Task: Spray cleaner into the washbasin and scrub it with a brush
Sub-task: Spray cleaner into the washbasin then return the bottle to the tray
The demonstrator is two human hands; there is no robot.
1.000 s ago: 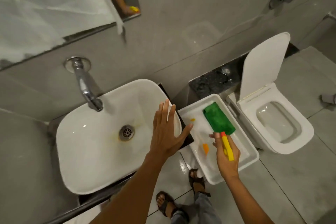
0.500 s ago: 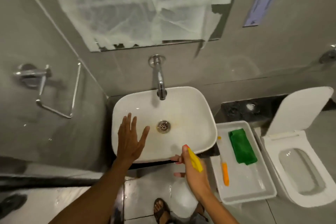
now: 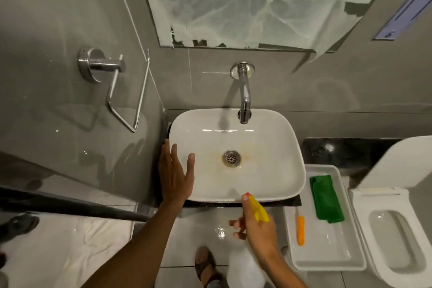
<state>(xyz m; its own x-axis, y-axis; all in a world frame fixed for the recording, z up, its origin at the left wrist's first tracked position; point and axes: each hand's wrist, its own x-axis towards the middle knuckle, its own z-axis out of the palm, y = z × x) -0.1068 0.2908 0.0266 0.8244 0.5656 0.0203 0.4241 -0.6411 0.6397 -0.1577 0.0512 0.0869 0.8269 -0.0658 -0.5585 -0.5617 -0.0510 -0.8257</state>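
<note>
White washbasin [image 3: 268, 170] at frame centre, left hand [image 3: 176, 174] open and flat at its left rim, right hand [image 3: 257, 227] at lower centre gripping spray bottle [image 3: 247, 266] by yellow trigger head, orange-handled brush [image 3: 300, 229] lying in white tray [image 3: 350, 262] at right beside green cloth [image 3: 326, 196].

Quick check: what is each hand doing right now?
Left hand: open, empty, over the basin rim.
Right hand: closed on the spray bottle.

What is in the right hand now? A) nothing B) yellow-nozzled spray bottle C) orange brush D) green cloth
B: the right hand has a grip on the spray bottle near the washbasin; the cloth and brush lie in the tray.
</note>
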